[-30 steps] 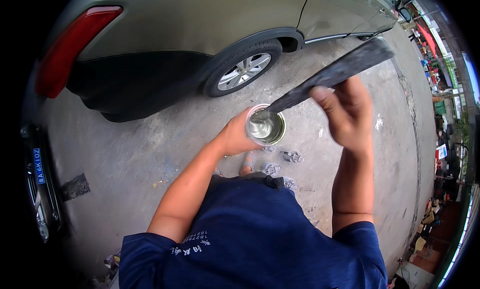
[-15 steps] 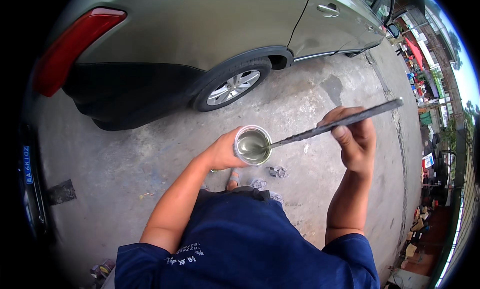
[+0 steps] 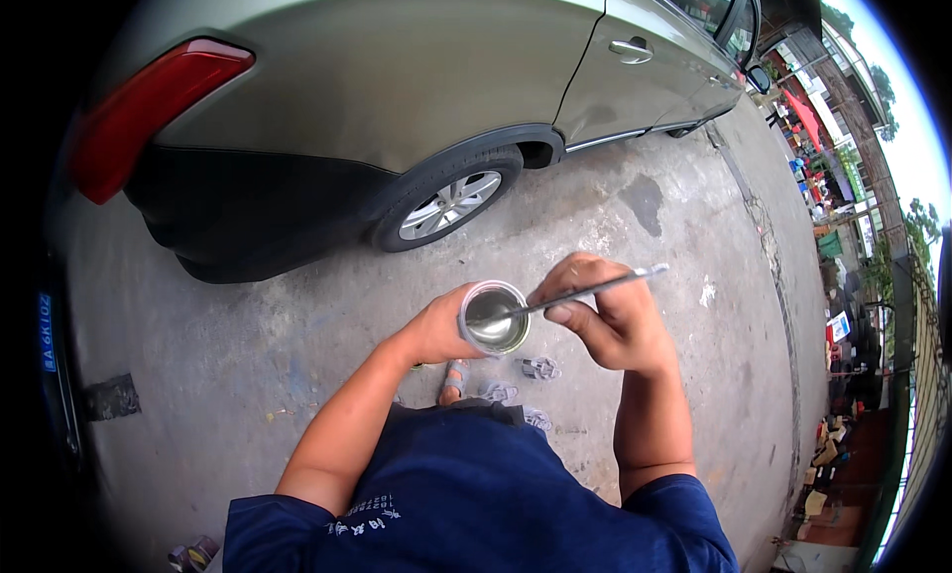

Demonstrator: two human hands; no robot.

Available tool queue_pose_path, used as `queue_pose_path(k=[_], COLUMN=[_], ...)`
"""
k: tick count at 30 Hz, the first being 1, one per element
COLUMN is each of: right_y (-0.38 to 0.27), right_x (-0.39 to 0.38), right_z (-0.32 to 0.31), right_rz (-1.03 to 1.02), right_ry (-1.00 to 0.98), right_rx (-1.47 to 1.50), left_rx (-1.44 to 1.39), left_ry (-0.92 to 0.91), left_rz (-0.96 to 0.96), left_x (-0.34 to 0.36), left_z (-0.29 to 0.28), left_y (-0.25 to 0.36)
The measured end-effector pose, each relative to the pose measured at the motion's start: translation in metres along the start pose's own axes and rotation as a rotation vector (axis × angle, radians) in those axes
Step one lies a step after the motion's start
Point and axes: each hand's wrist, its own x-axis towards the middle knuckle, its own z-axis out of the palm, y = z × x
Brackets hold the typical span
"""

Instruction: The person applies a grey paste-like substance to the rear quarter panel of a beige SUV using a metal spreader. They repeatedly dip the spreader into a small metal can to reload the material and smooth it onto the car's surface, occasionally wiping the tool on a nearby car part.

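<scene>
My left hand (image 3: pixel 433 325) is wrapped round a clear plastic cup (image 3: pixel 521 332) holding silvery-grey liquid, held in front of my body. Just right of the cup, my right hand (image 3: pixel 607 315) is closed on a long, flat, dark grey stirring stick (image 3: pixel 635 276). The stick is seen nearly edge-on, its lower end dipped in the liquid and its pale-tipped upper end pointing to the right.
A greyish-champagne car (image 3: pixel 416 77) with rear wheel (image 3: pixel 446 204) stands ahead on stained concrete (image 3: pixel 724 395). A dark car (image 3: pixel 61 375) shows at the far left. Sandals (image 3: pixel 540 368) lie near my feet. Along the right are cluttered goods (image 3: pixel 823 454) and a red canopy (image 3: pixel 801 112).
My left hand and the cup sit lower in view. My right hand has come down and left toward the cup, turning the stick from broad face to edge. The car appears lower in the frame.
</scene>
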Motion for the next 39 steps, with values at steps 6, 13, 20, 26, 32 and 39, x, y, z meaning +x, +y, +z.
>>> queue_pose_path(k=[6, 13, 20, 26, 32, 39], right_y=[-0.002, -0.006, -0.007, -0.015, -0.010, -0.005], right_x=[-0.010, -0.022, -0.002, 0.017, -0.011, 0.005], right_z=[-0.021, -0.029, -0.009, -0.008, -0.038, -0.014], right_rz=[0.271, 0.199, -0.040, 0.174, 0.201, -0.062], right_ry=[0.488, 0.313, 0.029, 0.096, 0.322, 0.096], right_rx=[0.135, 0.182, 0.071, -0.126, 0.159, 0.050], left_rx=[-0.017, 0.012, -0.011, -0.005, 0.014, 0.077], left_ry=[-0.001, 0.007, 0.033, 0.059, 0.112, 0.201], left_rz=[0.003, -0.011, 0.025, -0.017, 0.049, 0.056], left_x=[-0.002, -0.002, -0.002, 0.000, -0.004, 0.001], left_z=[0.001, -0.005, -0.005, -0.002, 0.001, 0.004], left_y=[-0.005, -0.007, -0.012, 0.000, -0.013, -0.011])
